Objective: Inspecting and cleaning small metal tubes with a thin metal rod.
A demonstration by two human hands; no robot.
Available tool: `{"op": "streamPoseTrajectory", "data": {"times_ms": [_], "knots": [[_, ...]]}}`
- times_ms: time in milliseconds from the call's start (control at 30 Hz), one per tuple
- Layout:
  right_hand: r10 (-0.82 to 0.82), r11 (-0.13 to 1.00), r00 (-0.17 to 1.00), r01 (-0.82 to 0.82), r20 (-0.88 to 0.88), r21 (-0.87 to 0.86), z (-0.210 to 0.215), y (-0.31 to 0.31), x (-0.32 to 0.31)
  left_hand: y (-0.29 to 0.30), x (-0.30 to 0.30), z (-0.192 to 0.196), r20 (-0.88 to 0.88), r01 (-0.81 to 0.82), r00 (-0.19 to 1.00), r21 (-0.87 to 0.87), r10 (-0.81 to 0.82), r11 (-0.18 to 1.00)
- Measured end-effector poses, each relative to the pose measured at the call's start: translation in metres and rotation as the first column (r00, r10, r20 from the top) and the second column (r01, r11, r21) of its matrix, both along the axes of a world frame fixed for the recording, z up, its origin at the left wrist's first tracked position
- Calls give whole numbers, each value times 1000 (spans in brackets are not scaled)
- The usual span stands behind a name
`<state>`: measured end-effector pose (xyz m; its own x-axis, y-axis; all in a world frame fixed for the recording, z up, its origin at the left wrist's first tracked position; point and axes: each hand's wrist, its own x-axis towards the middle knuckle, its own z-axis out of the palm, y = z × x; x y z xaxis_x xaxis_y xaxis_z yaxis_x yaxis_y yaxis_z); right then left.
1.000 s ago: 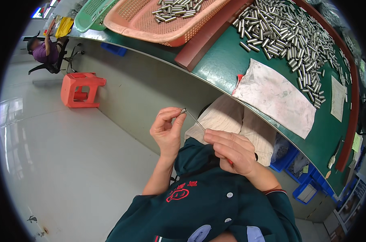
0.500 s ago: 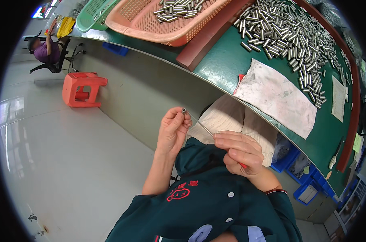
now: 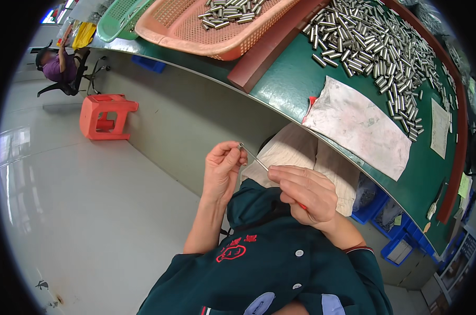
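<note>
My left hand (image 3: 222, 164) pinches a small metal cylinder (image 3: 241, 145) between thumb and fingers, its open end facing up; most of it is covered by the fingertips. My right hand (image 3: 306, 194) is closed round a slim tool with a thin metal shaft (image 3: 257, 160) and a red end (image 3: 302, 206) that shows below the fingers. The shaft slants up to the cylinder, and its tip meets the cylinder's end. How far it goes in, I cannot tell. Both hands are over my lap, in front of the table edge.
On the green table (image 3: 280, 94) lie many loose metal cylinders (image 3: 374, 47) and a stained white cloth (image 3: 358, 126). A pink basket (image 3: 185, 39) holds more cylinders, beside a green basket (image 3: 114, 23). Blue bins (image 3: 398, 249) sit underneath. A red stool (image 3: 104, 116) and a seated person (image 3: 62, 65) are left.
My right hand has moved left and slightly up, bringing the tool's shaft closer to the cylinder. My left hand stays nearly in place, and the cylinder has tilted a little.
</note>
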<state>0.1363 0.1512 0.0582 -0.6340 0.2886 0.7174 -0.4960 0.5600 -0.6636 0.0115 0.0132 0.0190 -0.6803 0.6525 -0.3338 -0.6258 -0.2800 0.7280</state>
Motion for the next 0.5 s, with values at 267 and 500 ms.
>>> {"op": "streamPoseTrajectory", "data": {"times_ms": [267,500], "knots": [[-23,999,999,21,-44,-40,-8,-4,2,5,6,5,-101,-74,992,-48,69,996],[5,995,1000,-7,22,99,-1,-2,1,6,5,4,-30,-126,992,-14,125,992]]}}
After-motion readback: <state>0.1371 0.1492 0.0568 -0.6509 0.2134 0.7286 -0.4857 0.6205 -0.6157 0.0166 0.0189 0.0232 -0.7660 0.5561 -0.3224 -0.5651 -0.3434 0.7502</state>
